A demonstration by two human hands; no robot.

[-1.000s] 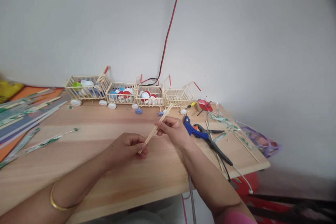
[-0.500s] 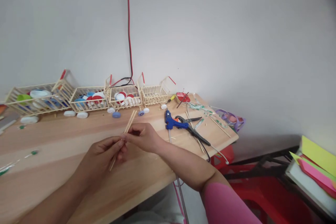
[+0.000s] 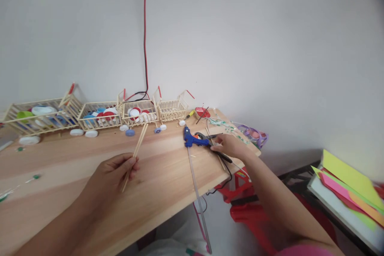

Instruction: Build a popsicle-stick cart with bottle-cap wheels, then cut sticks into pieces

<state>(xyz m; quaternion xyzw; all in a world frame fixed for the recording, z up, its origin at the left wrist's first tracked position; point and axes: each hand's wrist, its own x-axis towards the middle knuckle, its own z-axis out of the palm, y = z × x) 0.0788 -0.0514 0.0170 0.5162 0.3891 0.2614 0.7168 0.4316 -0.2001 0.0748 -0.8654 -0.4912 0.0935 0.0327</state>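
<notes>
My left hand (image 3: 112,172) is closed around a pair of thin wooden sticks (image 3: 138,145), held slanting up toward the wall above the wooden table (image 3: 168,176). My right hand (image 3: 229,145) reaches out to the right, its fingers curled down on the handle end of a blue glue gun (image 3: 193,139) and the scissors (image 3: 214,144) lying beside it. I cannot make out which of the two it grips. A clear glue stick (image 3: 196,186) trails from the gun toward the table's front edge.
A row of small stick-built carts (image 3: 102,113) filled with coloured bottle caps lines the wall, loose caps (image 3: 129,132) in front. Red and black wires (image 3: 144,32) hang down the wall. Coloured paper sheets (image 3: 348,184) lie on a stand at the right. Red stool (image 3: 240,196) under the table.
My right hand let go of the sticks and moved right to the glue gun and scissors. The left hand now holds the sticks alone. The view has turned slightly further right.
</notes>
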